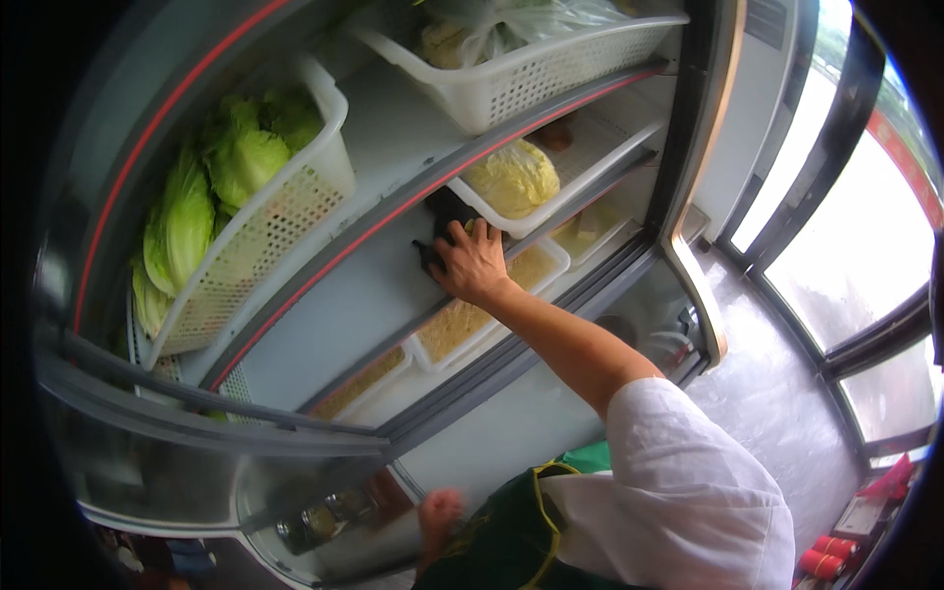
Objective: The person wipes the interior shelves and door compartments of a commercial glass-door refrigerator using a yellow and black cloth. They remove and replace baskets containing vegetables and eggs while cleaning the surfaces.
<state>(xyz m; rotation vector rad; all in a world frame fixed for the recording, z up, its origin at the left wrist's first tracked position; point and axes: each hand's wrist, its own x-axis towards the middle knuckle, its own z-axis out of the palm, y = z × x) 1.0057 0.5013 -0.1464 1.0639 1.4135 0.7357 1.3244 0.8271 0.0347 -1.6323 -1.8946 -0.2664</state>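
Observation:
My right hand (472, 262) reaches onto a middle shelf of a glass-door display refrigerator, its fingers bent over a black bundle (447, 210) that looks like a plastic bag. A yellowish-green bit shows by the fingertips; the bundle's contents are hidden. Just beyond the hand, a pale napa cabbage (516, 179) lies in a white plastic tray (527, 221). Low in the view, my left hand (440, 510) is blurred beside the dark green apron (490, 535), its fingers seemingly curled. Whether it holds anything is unclear.
Leafy lettuce (247, 166) fills a white perforated basket (265, 228) at left. Another basket (509, 88) above holds bagged vegetables. Tubs of light brown food (453, 332) stand below the shelf edge (354, 247). Glass jars (324, 520) sit lower left; glazed doors (848, 258) stand at right.

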